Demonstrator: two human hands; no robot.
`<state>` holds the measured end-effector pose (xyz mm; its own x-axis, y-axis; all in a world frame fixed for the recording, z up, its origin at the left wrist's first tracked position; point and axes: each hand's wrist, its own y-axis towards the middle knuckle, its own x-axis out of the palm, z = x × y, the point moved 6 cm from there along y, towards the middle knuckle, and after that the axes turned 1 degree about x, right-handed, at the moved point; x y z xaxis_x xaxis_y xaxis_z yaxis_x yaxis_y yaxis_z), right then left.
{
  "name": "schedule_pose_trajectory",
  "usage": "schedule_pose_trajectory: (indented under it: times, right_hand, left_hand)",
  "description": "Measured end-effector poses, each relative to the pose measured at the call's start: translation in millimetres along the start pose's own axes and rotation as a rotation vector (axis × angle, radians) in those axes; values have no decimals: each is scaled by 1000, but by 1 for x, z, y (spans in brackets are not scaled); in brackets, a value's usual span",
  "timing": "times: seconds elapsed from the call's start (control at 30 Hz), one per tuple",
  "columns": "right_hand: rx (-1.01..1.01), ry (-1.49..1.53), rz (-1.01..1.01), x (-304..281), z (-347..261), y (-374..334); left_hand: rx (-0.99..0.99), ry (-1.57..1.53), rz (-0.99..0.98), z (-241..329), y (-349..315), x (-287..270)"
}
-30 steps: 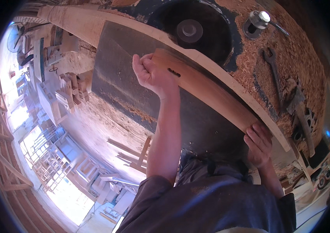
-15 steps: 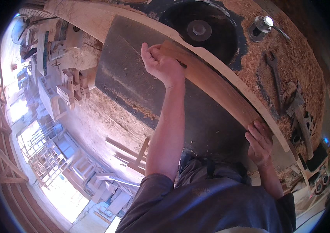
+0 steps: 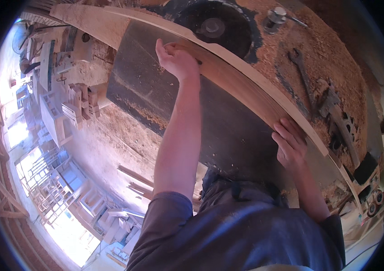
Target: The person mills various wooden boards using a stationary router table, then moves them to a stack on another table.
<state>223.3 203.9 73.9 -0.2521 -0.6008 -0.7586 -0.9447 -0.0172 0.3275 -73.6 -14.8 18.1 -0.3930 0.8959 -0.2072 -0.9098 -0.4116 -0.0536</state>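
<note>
Steadying brown board point(image 3: 241, 88) near both ends, prob. to control its angle & stop swivelling. Over far L end, curling L hand point(image 3: 180, 63) loosely w/ one digit raised clear; can't tell if pinching, as rest of fingers partly hidden. At near R end, laying R hand point(image 3: 291, 142) w/ fingers bent, close together, over the wood; can't see thumb, so can't tell re pinch either. Prob. set at the ends for max leverage, leaving the middle free.

Between hands: lying lengthwise over dark tabletop point(image 3: 237, 122), prob. for flat support, & right alongside pale wooden strip point(image 3: 273, 89). Can't tell if touching all the way along. Likely lined up so as to use strip as a guide. Near L hand, showing small dark slot point(image 3: 199, 62) in board.

Set beyond strip, apart from both hands: black disc point(image 3: 239, 38) w/ round hub point(image 3: 212, 28). Heaped around on far side: wood shavings point(image 3: 336, 58). Left lying among these, prob. w/in reach but out of board's way: wrench point(image 3: 301, 72), metal cylinder point(image 3: 275, 20) & long-handled tool point(image 3: 343, 122), type unclear.

Farther out, to L: stacked wood pieces point(image 3: 80, 101), plus loose sticks point(image 3: 133, 176) lower down, past tabletop edge.
</note>
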Motion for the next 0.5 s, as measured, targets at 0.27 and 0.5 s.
schedule_pose_trajectory:
  times: [0.27,0.5]
  right_hand:
    - [-57,33,83,4,-1,-6]
    - [-34,51,96,10,-1,3]
  left_hand:
    - [162,40,-38,-25,41,-3]
    - [-15,-88,-53,-19,41,2]
